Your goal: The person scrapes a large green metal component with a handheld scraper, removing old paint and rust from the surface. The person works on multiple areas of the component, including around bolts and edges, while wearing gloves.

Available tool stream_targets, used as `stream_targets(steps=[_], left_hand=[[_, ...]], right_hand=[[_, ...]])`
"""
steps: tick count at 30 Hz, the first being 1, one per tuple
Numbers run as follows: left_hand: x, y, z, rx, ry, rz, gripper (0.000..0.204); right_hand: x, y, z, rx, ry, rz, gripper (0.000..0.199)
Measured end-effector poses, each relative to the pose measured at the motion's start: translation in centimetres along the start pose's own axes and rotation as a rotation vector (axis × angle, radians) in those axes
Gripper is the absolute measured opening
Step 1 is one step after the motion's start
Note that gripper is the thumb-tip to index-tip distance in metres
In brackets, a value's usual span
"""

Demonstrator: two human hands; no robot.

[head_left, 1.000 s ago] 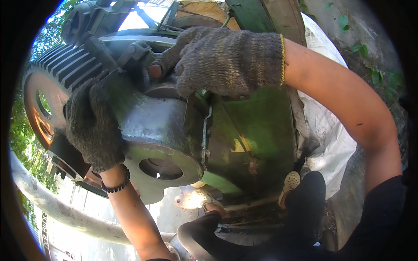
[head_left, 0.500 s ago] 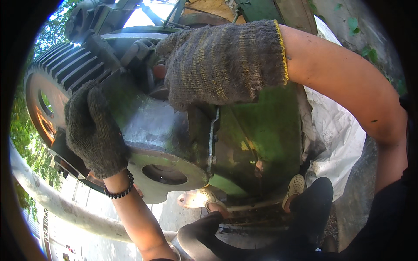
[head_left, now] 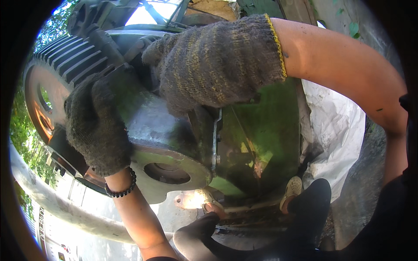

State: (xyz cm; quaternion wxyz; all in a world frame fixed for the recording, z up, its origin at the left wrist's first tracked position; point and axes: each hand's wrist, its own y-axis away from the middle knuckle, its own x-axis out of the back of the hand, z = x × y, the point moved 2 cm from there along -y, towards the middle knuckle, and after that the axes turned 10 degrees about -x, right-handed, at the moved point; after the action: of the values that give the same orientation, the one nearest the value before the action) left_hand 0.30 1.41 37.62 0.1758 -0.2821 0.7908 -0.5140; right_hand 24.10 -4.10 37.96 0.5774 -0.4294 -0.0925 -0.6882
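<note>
My left hand (head_left: 98,126), in a dark knitted glove, is at the side of the machine, between a large toothed gear (head_left: 72,61) and a rounded grey-green housing (head_left: 152,124). Its fingers are bent together against a dark metal block (head_left: 124,82); what they grip, if anything, is hidden. My right hand (head_left: 213,63), in a grey glove with yellow flecks, reaches across the top of the housing. Its back faces me and the fingers curl down out of sight on the far side, next to a dark metal fitting (head_left: 136,48).
Green sheet metal (head_left: 261,126) stands right of the housing. White crumpled sheeting (head_left: 333,130) hangs beside a wall. A thick pale pipe (head_left: 69,209) curves along the lower left. My feet in light clogs (head_left: 292,191) are below. The housing has a round opening (head_left: 167,173).
My right hand has shifted a little to the left over the housing and now covers a reddish round part that showed earlier. My left hand stays at nearly the same spot.
</note>
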Motion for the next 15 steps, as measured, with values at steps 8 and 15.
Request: stream_targets(steps=[8, 15], left_hand=[[0.2, -0.2, -0.1, -0.025, -0.003, -0.037, 0.022], [-0.1, -0.1, 0.4, -0.049, 0.017, -0.049, 0.023]], right_hand=[[1.8, 1.6, -2.0, -0.225, -0.117, -0.071, 0.013], [2.7, 3.6, -2.2, -0.194, 0.015, 0.093, 0.008]])
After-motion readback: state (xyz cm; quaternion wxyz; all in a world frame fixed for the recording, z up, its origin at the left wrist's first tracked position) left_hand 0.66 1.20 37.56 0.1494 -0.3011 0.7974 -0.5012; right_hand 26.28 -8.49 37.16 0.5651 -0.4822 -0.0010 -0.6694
